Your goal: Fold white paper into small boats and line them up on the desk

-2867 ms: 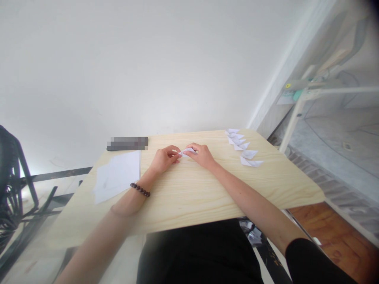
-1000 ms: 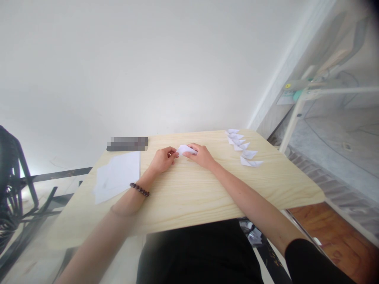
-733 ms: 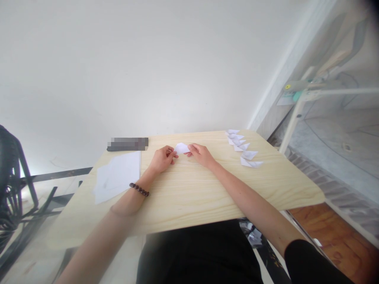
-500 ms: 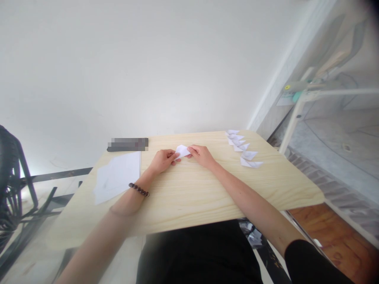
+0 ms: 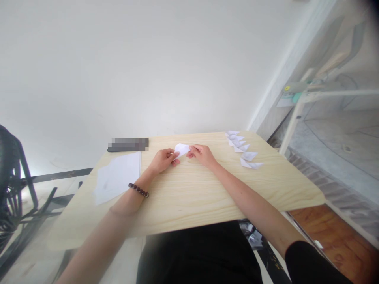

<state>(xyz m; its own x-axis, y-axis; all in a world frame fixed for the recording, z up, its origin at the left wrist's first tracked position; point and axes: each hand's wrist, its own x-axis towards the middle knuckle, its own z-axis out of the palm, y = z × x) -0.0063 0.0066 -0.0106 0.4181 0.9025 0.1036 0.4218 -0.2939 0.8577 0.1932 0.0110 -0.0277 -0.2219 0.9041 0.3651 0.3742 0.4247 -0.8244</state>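
**Both hands on a small piece of folded white paper**

The fingers of the left hand (image 5: 164, 159) are clamped on the left side of a small, many-sided piece of folded white paper (image 5: 181, 148), thumb on top. The fingers of the right hand (image 5: 203, 155) are pinched at its right corner. The piece spans the gap between the two; whether it touches the desk cannot be told.

The step in hand looks like shaping a fold. The next move would seem to call for a steady left hold while the right fingers work the corner.

The forearms converge from the body's side, wrists low, hands turned inward; a dark beaded bracelet (image 5: 139, 190) rings the left wrist.

Well right of the fingers runs a row of white, sharp-pointed folded-paper shapes (image 5: 241, 147). Left of them lie flat white paper sheets (image 5: 120, 173), all on the pale wood-grain desk (image 5: 192, 197).
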